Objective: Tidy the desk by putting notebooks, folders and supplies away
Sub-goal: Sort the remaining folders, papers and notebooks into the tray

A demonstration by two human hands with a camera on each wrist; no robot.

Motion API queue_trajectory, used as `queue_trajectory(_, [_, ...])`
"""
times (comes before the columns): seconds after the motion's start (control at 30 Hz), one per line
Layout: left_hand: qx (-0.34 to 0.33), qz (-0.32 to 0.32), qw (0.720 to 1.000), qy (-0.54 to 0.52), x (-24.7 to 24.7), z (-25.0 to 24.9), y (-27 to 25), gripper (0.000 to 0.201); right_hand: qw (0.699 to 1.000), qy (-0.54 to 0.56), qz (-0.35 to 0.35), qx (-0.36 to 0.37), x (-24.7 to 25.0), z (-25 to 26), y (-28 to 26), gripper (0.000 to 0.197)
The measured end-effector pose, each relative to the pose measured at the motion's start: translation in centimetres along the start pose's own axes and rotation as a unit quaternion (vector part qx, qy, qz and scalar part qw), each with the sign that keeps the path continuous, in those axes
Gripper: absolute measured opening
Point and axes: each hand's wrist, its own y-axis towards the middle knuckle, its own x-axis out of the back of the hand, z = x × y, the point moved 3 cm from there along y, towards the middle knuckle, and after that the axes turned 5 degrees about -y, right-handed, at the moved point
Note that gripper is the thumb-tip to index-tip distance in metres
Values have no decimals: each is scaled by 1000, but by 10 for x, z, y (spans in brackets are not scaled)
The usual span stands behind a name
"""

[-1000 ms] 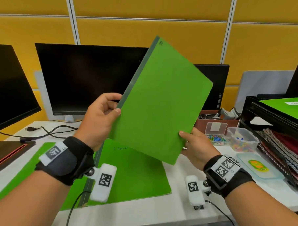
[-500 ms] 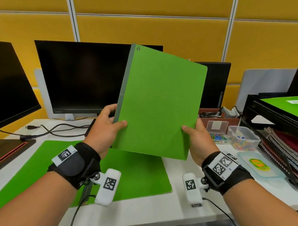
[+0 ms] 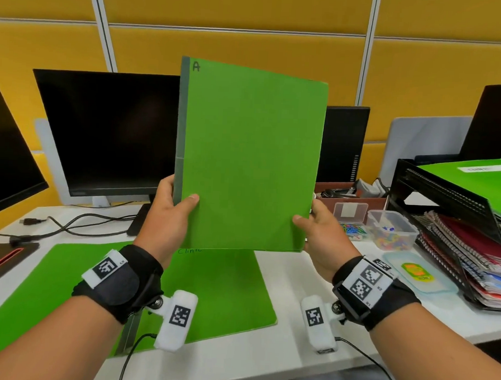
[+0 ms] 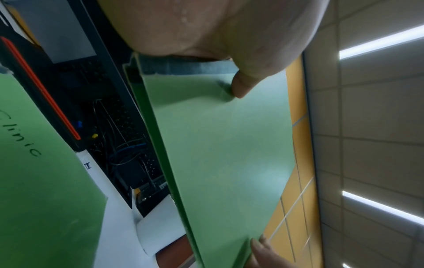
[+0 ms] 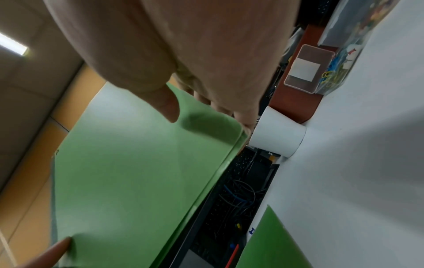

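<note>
I hold a green folder [image 3: 250,158] with a grey spine and a letter "A" at its top left corner, upright in front of me above the desk. My left hand [image 3: 171,206] grips its spine edge, thumb on the front cover [image 4: 224,145]. My right hand [image 3: 314,224] pinches the lower right edge, thumb on the cover [image 5: 128,181] and fingers behind. A second green folder [image 3: 216,291], marked "Clinic", lies flat on the white desk [image 3: 297,278] under my hands.
A black tiered paper tray [image 3: 444,195] at the right holds a green folder [image 3: 479,177] on top and spiral notebooks [image 3: 470,251] below. Clear boxes of clips [image 3: 350,220] and pins [image 3: 391,230], a lid [image 3: 418,272], a brown box [image 3: 352,197], monitors [image 3: 108,132] and cables [image 3: 69,225] crowd the desk.
The folder has turned from tilted to upright and squared to me. Both hands rose slightly and now hold its two sides at the same height.
</note>
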Motion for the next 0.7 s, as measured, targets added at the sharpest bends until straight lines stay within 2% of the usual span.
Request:
queue_trajectory(0.1, [36,-11,999,-35,-3,4,1,26,999,-21,-30,3,8,1,2,42])
queue_trajectory(0.2, [41,-31,998,-48,-9,8,1,18,998,-38,-55,-1,19,5,1,33])
queue_trajectory(0.3, [48,-42,995,-75,-18,14,2,16,988,-149,-27,-27,29,6,-4,23])
queue_trajectory(0.37, [67,-34,994,-76,-24,18,3,22,980,-194,-14,-43,39,6,-6,22])
queue_trajectory(0.4, [76,-14,995,-60,-28,19,2,29,978,-202,-23,-43,45,7,-6,22])
queue_trajectory(0.47, [89,73,993,-2,-39,19,-1,48,973,-220,-59,-31,60,15,-6,23])
queue_trajectory(0.53, [91,171,979,58,-54,16,-8,62,966,-236,-104,-13,79,27,-6,20])
queue_trajectory(0.57, [81,199,973,83,-61,15,-11,65,964,-233,-128,-2,89,35,-7,17])
queue_trajectory(0.63, [52,213,970,104,-78,11,-13,66,962,-211,-171,20,109,50,-10,12])
queue_trajectory(0.7, [34,210,974,83,-99,7,-9,66,957,-192,-212,38,128,65,-15,16])
